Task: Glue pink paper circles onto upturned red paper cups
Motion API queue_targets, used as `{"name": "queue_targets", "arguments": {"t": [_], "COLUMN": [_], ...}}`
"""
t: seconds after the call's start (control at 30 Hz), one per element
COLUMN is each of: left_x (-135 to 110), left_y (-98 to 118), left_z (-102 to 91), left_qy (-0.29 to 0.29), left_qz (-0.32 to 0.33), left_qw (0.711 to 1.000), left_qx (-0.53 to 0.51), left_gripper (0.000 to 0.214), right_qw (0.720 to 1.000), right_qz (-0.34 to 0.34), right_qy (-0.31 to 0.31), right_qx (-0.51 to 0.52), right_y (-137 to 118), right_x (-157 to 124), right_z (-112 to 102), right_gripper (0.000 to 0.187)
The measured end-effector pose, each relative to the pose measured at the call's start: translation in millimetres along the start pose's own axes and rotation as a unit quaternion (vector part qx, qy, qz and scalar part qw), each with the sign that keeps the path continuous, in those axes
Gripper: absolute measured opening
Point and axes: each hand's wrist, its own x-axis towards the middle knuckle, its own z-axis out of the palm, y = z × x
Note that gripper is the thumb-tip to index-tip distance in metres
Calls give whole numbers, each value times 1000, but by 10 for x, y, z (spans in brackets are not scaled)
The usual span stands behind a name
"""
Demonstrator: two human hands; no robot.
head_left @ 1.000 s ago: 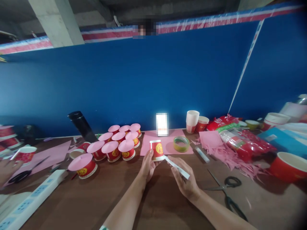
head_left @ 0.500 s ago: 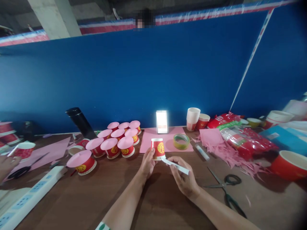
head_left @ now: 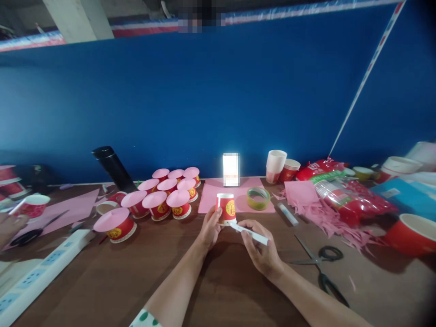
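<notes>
My left hand (head_left: pixel 210 227) is closed round the left side of a small red paper cup (head_left: pixel 227 209) with a yellow round print and pale ends, held over the table. In my right hand (head_left: pixel 259 247) is a slim white pen-like tool (head_left: pixel 252 234), pinched between thumb and fingers. Its tip meets the cup's lower edge; I cannot make out what kind of tool it is. Behind the cup lies a pink paper sheet (head_left: pixel 211 200) with a roll of tape (head_left: pixel 258 199) on it.
Several red cups topped with pink discs (head_left: pixel 154 200) stand left. Scissors (head_left: pixel 318 261), a glue-stick-like tube (head_left: pixel 288 214), pink scraps (head_left: pixel 327 213) and bagged cups (head_left: pixel 354 200) lie right. A power strip (head_left: pixel 51 268), black flask (head_left: pixel 114 168) and another person's hand (head_left: pixel 12 227) are left. A lit phone (head_left: pixel 230 170) stands behind.
The view has shifted slightly. My hands keep the cup and white tool in nearly the same pose, the tip still at the cup's lower edge. The other person's hand at left has moved a little.
</notes>
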Motion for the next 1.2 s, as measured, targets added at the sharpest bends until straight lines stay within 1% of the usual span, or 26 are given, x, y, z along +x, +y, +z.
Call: {"name": "queue_targets", "arguments": {"t": [0.2,0.33,0.63,0.8,0.93,1.2], "left_x": [-2,3,4,-1,1,6], "left_y": [0,-5,-11,-6,-12,-25], "left_z": [0,1,-1,5,2,-10], "left_qy": [-1,8,2,11,11,7], "left_qz": [5,5,10,6,7,11], "left_qw": [1000,1000,1000,1000,1000,1000], "left_qx": [0,9,11,8,8,1], "left_gripper": [23,26,25,30,32,29], "right_qw": [1000,1000,1000,1000,1000,1000], "right_qz": [5,0,10,1,-1,9], "right_qy": [-11,-20,-22,-15,-23,-27], "right_qx": [-8,-6,0,-6,-5,-1], "right_y": [-5,-7,-14,-22,-19,1], "right_x": [7,12,11,19,22,22], "right_z": [-9,-10,0,-2,-6,8], "right_gripper": [15,16,15,16,17,14]}}
